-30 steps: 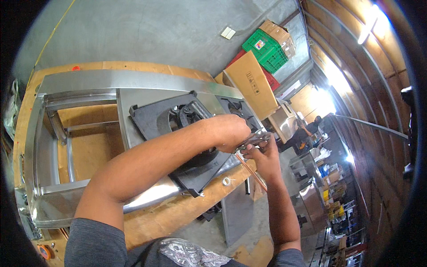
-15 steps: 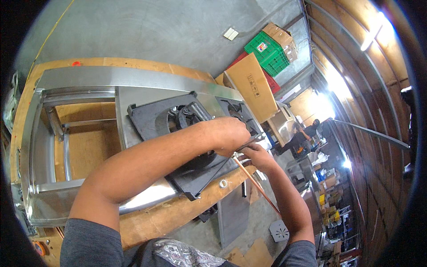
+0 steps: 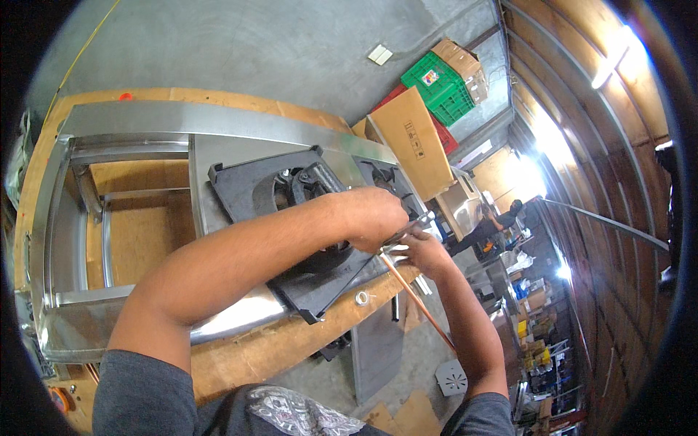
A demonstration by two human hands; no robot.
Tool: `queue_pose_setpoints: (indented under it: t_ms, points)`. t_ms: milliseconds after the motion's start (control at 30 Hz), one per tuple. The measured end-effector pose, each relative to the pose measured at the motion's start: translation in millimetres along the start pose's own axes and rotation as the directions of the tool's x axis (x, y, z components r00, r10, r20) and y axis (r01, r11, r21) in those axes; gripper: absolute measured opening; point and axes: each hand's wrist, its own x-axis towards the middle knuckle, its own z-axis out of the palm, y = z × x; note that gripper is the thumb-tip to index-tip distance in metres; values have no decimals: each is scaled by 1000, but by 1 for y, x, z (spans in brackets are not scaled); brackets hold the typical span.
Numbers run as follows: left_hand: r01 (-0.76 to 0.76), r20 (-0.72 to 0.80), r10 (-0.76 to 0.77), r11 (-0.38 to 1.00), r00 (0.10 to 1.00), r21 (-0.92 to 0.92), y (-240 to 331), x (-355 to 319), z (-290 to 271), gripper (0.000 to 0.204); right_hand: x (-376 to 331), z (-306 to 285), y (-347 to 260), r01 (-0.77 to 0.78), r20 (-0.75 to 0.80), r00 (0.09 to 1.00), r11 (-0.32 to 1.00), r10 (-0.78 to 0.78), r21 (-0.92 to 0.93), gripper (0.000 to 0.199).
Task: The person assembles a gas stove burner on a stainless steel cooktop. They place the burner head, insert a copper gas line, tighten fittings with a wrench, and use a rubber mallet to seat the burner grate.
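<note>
Two hands meet at the right edge of a black cast burner plate (image 3: 291, 232) already seated in its steel frame (image 3: 131, 123) on the desk (image 3: 254, 356): left hand (image 3: 374, 218) closed over a fitting, right hand (image 3: 422, 251) pinching a copper tube (image 3: 414, 301) seemingly not yet joined

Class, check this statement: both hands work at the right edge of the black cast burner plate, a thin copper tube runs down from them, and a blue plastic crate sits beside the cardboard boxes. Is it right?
One error: the plastic crate is green, not blue, as the head view shows. The left hand and right hand do meet at the burner plate, with the copper tube below.
</note>
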Motion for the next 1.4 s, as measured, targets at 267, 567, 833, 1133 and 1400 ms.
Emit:
queue_pose_setpoints:
  t_ms: [267, 567, 833, 1133, 1400]
  points:
    - [1, 38, -1, 1000, 999, 23, 0, -1, -3, 12, -81, 26, -23, 576, -187, 623, 607, -759, -547, 63]
    - [3, 34, -5, 999, 999, 51, 4, -1, -5, 12, -121, 67, -19, 659, 307, 594, 231, -744, -715, 33]
    - [-21, 37, 19, 997, 999, 74, 2, 1, -3, 14, -99, 90, -3, 663, 484, 483, -57, -729, -747, 36]
    - [-41, 41, 38, 996, 998, 74, 1, 1, -4, 16, -88, 101, 9, 611, 456, 483, -85, -748, -787, 38]
    - [41, 61, -41, 999, 997, -7, 2, 4, -5, 16, -52, 55, -11, 605, -81, 795, 794, -601, 59, 11]
